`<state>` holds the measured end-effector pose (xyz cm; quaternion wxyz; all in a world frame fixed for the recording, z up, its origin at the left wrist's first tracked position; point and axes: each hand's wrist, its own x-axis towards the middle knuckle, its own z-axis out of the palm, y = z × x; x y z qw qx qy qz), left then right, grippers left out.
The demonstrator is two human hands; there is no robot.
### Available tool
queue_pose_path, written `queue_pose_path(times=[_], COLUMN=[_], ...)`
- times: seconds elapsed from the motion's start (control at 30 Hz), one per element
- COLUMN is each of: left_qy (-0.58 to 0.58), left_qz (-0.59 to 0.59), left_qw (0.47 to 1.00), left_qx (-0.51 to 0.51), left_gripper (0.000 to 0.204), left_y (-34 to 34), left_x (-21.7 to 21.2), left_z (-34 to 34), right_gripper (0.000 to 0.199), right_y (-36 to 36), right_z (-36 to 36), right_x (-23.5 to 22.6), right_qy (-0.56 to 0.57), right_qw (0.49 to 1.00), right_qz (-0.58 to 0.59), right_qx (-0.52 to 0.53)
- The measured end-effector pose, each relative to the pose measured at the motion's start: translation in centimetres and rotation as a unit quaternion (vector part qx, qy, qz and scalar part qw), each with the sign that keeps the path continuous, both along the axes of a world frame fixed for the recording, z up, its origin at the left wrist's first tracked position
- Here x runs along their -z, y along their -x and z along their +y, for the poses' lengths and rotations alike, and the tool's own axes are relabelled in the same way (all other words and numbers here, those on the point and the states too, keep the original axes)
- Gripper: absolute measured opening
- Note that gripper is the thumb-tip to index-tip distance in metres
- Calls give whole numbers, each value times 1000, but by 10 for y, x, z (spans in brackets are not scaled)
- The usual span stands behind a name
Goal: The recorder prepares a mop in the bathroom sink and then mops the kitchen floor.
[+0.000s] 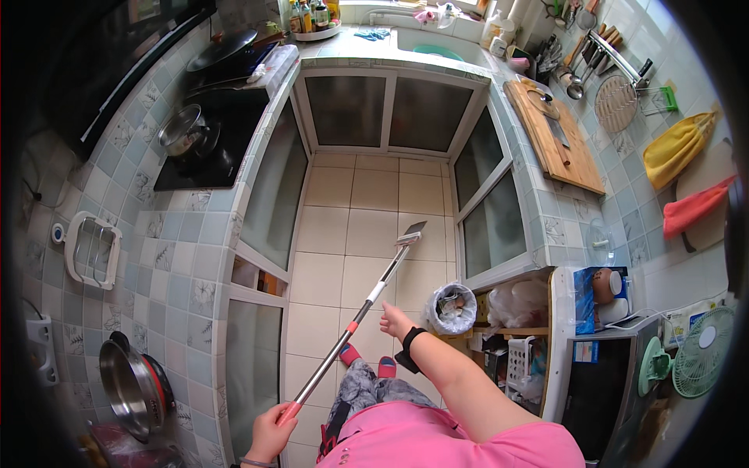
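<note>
My left hand [269, 433] is closed round the red grip at the lower end of a long-handled mop [334, 355]. Its silver pole with red and white joints slants up and away to the right. At the far end, a small flat grey head [411, 232] meets the tiled floor. My right hand [396, 321], with a black band on the wrist, hovers just right of the pole, apart from it. Its fingers look loosely bent with nothing in them. Beside it stands a bin [452, 306] lined with a pale plastic bag and holding some rubbish.
Tiled counters surround the beige floor [343, 261] on three sides. A pot [184, 134] is on the hob at left, and a wooden cutting board [555, 140] lies at right. Low open shelves [521, 331] and a green fan [704, 351] stand near my right arm.
</note>
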<state>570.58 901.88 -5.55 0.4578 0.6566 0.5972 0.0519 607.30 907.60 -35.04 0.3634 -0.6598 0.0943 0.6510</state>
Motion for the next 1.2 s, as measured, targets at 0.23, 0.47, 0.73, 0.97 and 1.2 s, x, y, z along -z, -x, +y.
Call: queue_pose_path(times=[0.23,0.47,0.73,0.97,1.2], left_qy=[163,226,208,-294,-600], left_qz=[-124,-198,-115,227,206], left_qw=[973,937,956,918,772], left_qx=[-109,-176,-169,139,-38], left_gripper=[38,37,38,18,17], left_y=[24,20,-6,-60,-117], left_x=[-25,-49,-82,-137,-161], left_z=[21,46,112,196,274], right_gripper=[81,35,29,24,15], right_y=[-35,-50,-76,-89,-107], right_z=[66,99,158,205,222], right_x=[0,19,9,2,-15], right_qy=[-8,-135,-85,-56,-126], right_qw=[995,959,967,950,888], right_qz=[-10,62,80,171,268], right_qx=[95,243,225,255,351])
